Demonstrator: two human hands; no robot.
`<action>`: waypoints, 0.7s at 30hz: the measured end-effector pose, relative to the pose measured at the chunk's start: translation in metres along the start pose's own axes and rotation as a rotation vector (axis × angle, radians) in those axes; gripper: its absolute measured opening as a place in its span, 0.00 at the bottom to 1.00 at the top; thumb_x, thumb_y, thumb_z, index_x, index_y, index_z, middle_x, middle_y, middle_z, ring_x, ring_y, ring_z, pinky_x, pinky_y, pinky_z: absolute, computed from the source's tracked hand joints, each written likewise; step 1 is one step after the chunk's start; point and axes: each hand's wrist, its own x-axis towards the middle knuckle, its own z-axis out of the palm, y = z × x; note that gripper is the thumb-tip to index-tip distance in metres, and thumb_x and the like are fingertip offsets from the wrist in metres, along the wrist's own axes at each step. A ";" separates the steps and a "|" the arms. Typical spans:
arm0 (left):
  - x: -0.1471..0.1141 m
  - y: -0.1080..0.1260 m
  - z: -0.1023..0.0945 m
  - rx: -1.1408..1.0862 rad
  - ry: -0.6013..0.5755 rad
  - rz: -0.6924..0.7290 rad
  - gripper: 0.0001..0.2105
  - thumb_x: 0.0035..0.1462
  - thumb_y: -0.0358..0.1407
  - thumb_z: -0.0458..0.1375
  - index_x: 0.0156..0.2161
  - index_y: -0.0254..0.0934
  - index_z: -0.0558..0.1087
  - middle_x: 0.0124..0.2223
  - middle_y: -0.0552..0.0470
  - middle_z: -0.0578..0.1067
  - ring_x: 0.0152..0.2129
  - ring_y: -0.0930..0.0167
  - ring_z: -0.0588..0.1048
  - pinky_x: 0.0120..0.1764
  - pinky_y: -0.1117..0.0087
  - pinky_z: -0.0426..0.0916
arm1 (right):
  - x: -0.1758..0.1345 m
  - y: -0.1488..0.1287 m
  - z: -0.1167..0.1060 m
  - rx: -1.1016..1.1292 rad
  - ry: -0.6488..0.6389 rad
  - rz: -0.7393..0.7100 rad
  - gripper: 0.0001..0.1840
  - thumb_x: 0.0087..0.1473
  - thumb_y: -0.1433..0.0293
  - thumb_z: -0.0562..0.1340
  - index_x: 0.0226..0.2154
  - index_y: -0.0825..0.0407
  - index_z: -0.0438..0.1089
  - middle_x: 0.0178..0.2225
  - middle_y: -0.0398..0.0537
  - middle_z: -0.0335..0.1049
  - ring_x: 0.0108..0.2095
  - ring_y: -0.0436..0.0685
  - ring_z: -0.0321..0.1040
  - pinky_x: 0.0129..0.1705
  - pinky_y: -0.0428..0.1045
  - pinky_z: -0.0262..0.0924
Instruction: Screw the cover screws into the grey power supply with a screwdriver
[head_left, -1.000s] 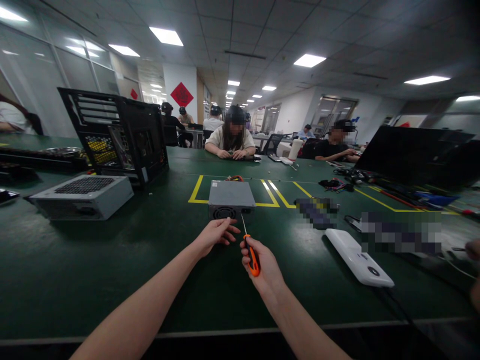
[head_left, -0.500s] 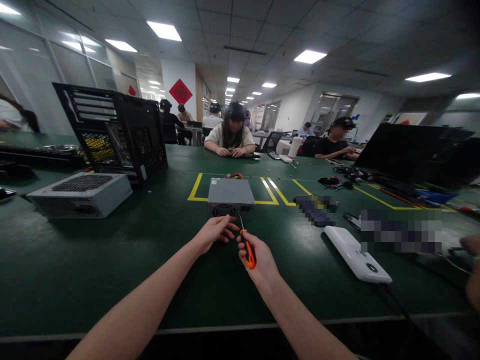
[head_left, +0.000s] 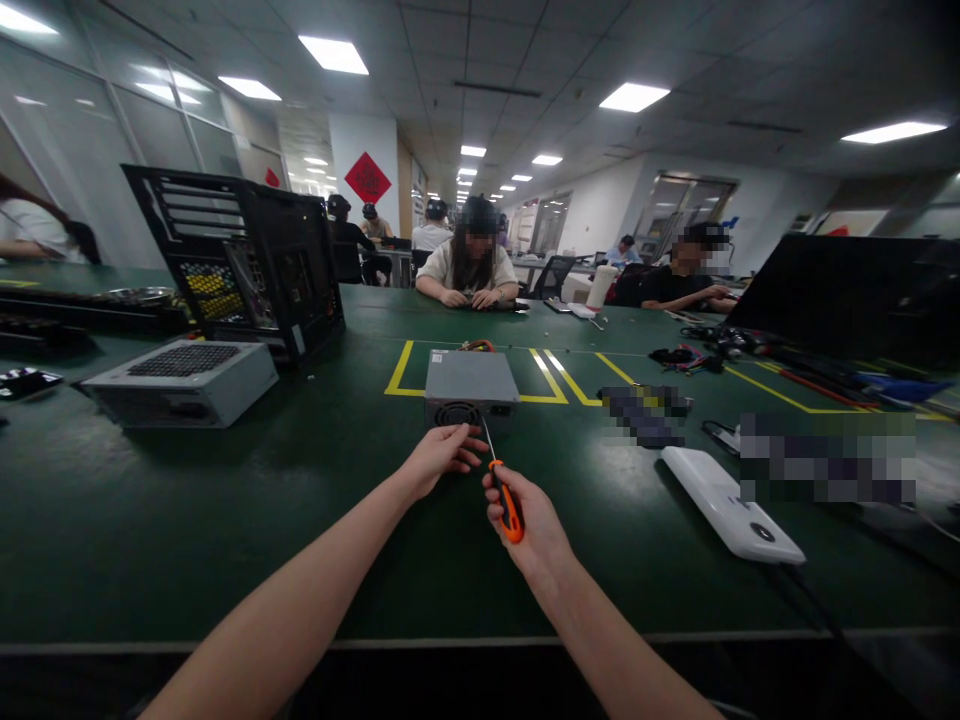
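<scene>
A grey computer power supply point(head_left: 472, 374) lies ahead of me on the green table, its fan grille and socket facing me and coloured wires behind it. My right hand point(head_left: 534, 520) is wrapped round the orange and black handle of a screwdriver point(head_left: 512, 515). The shaft points up and away, its tip at the power supply's front face, between the fan and the socket; whether it touches cannot be made out. My left hand point(head_left: 444, 458) is just in front of the fan side, fingers loosely apart and reaching toward the screwdriver shaft. Nothing shows in it.
Yellow tape lines point(head_left: 405, 370) mark the table point(head_left: 315, 590). At left stand a second power supply point(head_left: 184, 383) and a black computer case point(head_left: 244, 265). To the right lie a white power strip point(head_left: 731, 505), cables point(head_left: 686, 358) and a dark monitor point(head_left: 847, 300). A person point(head_left: 472, 265) sits opposite.
The whole view has shifted slightly, so things sit a little further right. Both hands and the screwdriver keep nearly the same place at the power supply.
</scene>
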 end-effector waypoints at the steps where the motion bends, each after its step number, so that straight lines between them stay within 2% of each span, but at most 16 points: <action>1: 0.000 0.000 0.000 -0.022 0.009 -0.010 0.13 0.57 0.38 0.50 0.41 0.30 0.68 0.37 0.42 0.74 0.21 0.79 0.71 0.20 0.82 0.62 | -0.001 0.001 0.000 -0.002 -0.014 0.006 0.01 0.46 0.76 0.59 0.25 0.57 0.65 0.20 0.44 0.65 0.18 0.42 0.58 0.14 0.36 0.52; 10: 0.007 0.000 -0.006 -0.202 0.066 -0.066 0.10 0.55 0.35 0.53 0.37 0.30 0.71 0.36 0.44 0.75 0.19 0.82 0.69 0.18 0.85 0.62 | -0.004 0.006 -0.004 -0.025 -0.076 0.002 0.02 0.44 0.75 0.60 0.25 0.57 0.65 0.21 0.45 0.66 0.19 0.43 0.59 0.16 0.37 0.53; 18: 0.007 -0.002 -0.005 -0.182 0.063 -0.013 0.05 0.51 0.27 0.56 0.35 0.31 0.71 0.36 0.47 0.74 0.18 0.84 0.68 0.17 0.87 0.60 | -0.009 0.010 -0.002 -0.050 -0.101 -0.019 0.04 0.42 0.74 0.62 0.25 0.57 0.64 0.21 0.44 0.66 0.19 0.43 0.58 0.16 0.37 0.52; 21: 0.007 -0.004 -0.006 -0.072 0.092 0.036 0.06 0.52 0.28 0.55 0.37 0.31 0.71 0.35 0.47 0.74 0.19 0.83 0.68 0.18 0.86 0.60 | -0.012 0.008 -0.007 -0.006 -0.082 -0.003 0.04 0.43 0.75 0.61 0.25 0.57 0.64 0.21 0.44 0.66 0.19 0.43 0.58 0.16 0.37 0.52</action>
